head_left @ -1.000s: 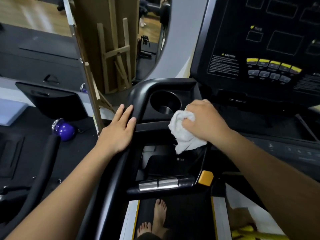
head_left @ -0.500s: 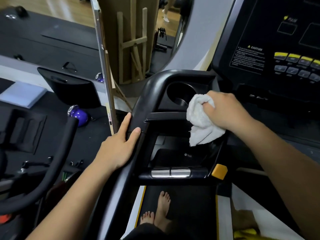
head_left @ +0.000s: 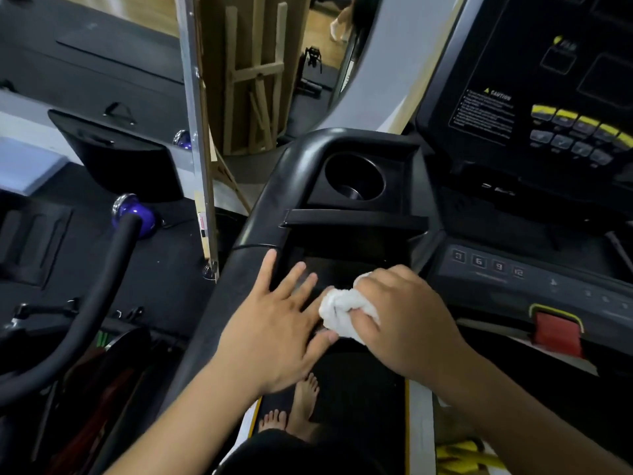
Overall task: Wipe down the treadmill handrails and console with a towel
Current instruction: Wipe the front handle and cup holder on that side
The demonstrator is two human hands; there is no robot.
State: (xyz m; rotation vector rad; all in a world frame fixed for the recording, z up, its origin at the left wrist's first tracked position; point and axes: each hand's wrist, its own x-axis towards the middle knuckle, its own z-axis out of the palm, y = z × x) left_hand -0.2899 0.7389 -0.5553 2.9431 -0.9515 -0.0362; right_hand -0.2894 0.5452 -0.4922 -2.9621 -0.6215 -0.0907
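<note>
My right hand [head_left: 406,317] grips a bunched white towel [head_left: 344,311] low over the black tray area of the treadmill, just in front of the cup holder [head_left: 354,178]. My left hand [head_left: 279,323] lies with straight, spread fingers beside it, its thumb touching the towel's lower edge and its fingertips over the inner edge of the left handrail [head_left: 260,217]. The dark console [head_left: 534,108] with yellow and grey buttons rises at the upper right. The towel and my hands hide the crossbar below the tray.
A red safety key [head_left: 556,332] sits at the right under a row of number buttons [head_left: 488,264]. A mirror edge [head_left: 198,132] and wooden frame stand to the left. Another machine's black bar [head_left: 99,296] and a purple ball [head_left: 135,212] lie at left. Bare feet stand on the belt [head_left: 359,389].
My right hand brought the towel down from beside the cup holder toward me. My left hand left the handrail and slid right until it met the towel.
</note>
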